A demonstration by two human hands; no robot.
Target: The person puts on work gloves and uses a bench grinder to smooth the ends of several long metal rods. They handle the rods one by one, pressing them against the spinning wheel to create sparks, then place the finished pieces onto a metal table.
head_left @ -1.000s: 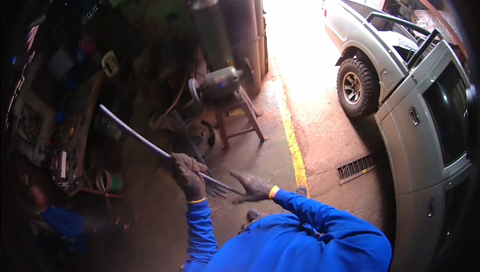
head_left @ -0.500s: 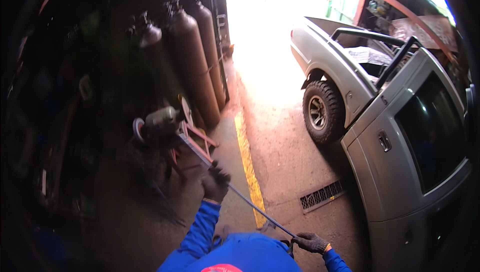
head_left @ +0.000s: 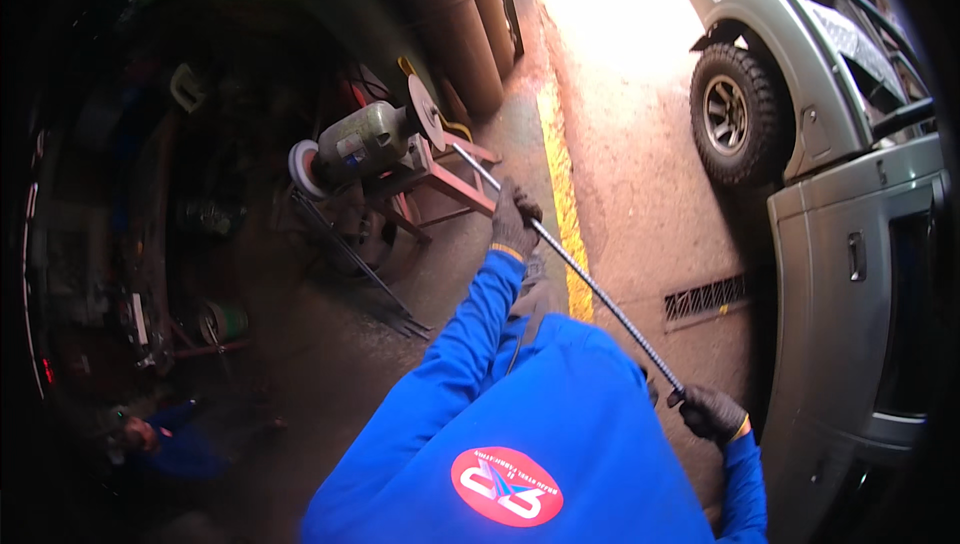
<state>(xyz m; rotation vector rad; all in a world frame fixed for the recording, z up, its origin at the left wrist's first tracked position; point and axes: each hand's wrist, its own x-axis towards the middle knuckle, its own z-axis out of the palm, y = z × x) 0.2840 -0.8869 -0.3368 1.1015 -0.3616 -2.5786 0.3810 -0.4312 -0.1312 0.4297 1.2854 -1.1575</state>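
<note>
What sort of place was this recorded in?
Most likely a metalworking or vehicle workshop: a bench grinder sits on a red stand, large brown cylinders stand behind it, and a silver pickup is parked across the yellow floor line.

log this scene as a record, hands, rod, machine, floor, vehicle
left hand: gloved, gripping the rod near its upper end
right hand: gloved, gripping the rod's lower end
rod: ribbed metal, upper end near grinder disc, contact unclear
machine: bench grinder on red stand
floor: yellow line, drain grate
vehicle: silver pickup at right
</note>
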